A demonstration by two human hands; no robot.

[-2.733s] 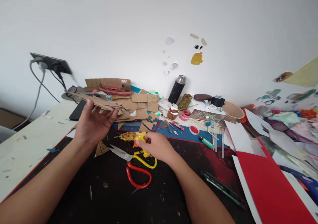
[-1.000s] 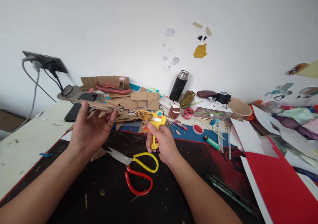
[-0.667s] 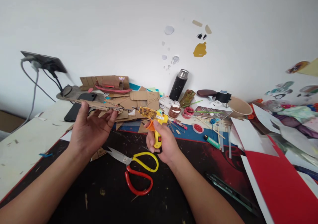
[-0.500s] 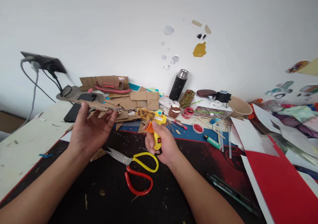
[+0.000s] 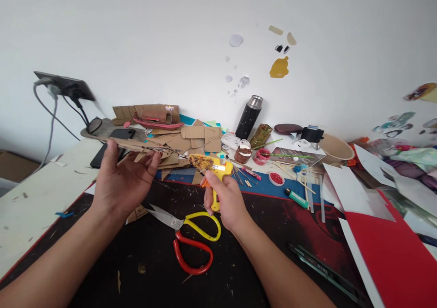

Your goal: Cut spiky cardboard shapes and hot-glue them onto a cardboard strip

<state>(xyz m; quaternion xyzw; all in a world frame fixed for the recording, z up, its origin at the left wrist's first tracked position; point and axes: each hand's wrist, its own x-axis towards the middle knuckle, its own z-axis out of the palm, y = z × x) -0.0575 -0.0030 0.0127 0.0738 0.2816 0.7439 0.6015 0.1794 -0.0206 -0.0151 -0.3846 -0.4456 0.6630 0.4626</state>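
Observation:
My left hand is turned palm up at the left, its thumb and fingers round a long, thin cardboard piece. In my right hand is a yellow hot glue gun with a brown-stained nozzle end, pointing left towards the cardboard. The nozzle and the cardboard lie close together; whether they touch is unclear. Below both hands, scissors with one yellow and one red handle lie open on the black mat.
Behind are cardboard scraps, a small red boat model, a black flask, paint jars and sticks. A phone lies left. At right are a green cutter and red card.
The glue gun has turned in my right hand, its nozzle now nearer the cardboard's right end. My left hand keeps its hold. The whole view has shifted slightly.

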